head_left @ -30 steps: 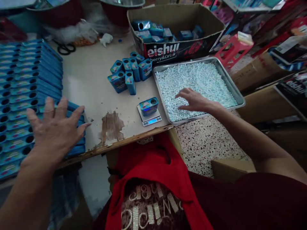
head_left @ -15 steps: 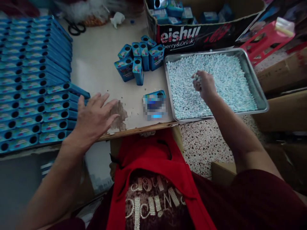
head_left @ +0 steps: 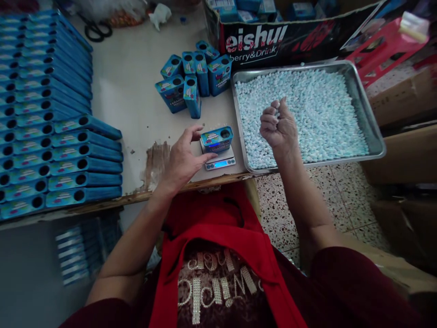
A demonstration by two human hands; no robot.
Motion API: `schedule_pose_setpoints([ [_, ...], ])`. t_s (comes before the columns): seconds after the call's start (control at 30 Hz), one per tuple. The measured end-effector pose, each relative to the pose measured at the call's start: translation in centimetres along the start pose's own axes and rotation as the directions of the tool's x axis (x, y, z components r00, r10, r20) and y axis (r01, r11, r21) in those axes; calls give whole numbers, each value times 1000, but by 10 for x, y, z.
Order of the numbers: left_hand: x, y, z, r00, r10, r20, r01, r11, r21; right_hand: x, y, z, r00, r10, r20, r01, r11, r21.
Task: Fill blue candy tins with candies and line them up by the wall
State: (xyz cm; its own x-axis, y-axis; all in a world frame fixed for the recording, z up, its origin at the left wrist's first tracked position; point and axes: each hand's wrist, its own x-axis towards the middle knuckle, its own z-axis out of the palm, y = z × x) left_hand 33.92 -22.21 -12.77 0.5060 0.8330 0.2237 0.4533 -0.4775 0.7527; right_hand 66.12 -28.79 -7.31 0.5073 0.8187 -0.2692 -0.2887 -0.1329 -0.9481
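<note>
A small blue candy tin point(head_left: 216, 139) with a dark round hole in its top stands on a small digital scale point(head_left: 220, 163) with a lit blue display. My left hand point(head_left: 182, 159) is at the tin's left end, thumb on the near side and fingers apart toward the far side; whether it presses on the tin I cannot tell. Over the metal tray point(head_left: 381, 146) my right hand point(head_left: 280, 125) is curled closed around some small pale candies, a few showing between the fingers. Loose pale blue and white candies point(head_left: 321, 114) cover the tray's bottom.
Many blue tins point(head_left: 85, 159) are stacked in rows at the left. Several more tins point(head_left: 191, 93) stand behind the scale. A black cardboard box point(head_left: 259, 43) holding tins is at the back, scissors point(head_left: 97, 32) at the back left, a red stool point(head_left: 382, 50) at the right.
My left hand has moved right, from beside the stacked tins to the tin on the scale. My right hand has shifted slightly left over the tray, still closed on candies.
</note>
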Motion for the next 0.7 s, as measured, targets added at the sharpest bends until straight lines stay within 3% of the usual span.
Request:
schedule_pose_setpoints([
  [0.13, -2, -3, 8, 999, -39, -13, 39, 999, -33, 0, -1, 7, 994, 100, 52, -99, 995, -22],
  [0.27, -10, -9, -10, 999, -40, 9, 40, 999, -7, 10, -4, -6, 944, 328, 38, -322, 940, -114],
  [0.37, -12, -23, -25, 999, -53, -6, 53, 999, 12, 17, -16, -16, 910, 415, -3, -391, 856, -337],
  [0.5, 2, -54, -29, 999, -51, -21, 52, 998, 42, 15, -39, -10, 899, 379, 220, -212, 816, -538],
  [0.6, 23, -80, -23, 997, -81, -19, 82, 993, 90, 4, -54, 16, 877, 276, 393, -18, 837, -546],
  [0.7, 41, -100, -15, 996, -79, -51, 87, 983, 161, -9, -60, 47, 841, 166, 515, 231, 751, -618],
])
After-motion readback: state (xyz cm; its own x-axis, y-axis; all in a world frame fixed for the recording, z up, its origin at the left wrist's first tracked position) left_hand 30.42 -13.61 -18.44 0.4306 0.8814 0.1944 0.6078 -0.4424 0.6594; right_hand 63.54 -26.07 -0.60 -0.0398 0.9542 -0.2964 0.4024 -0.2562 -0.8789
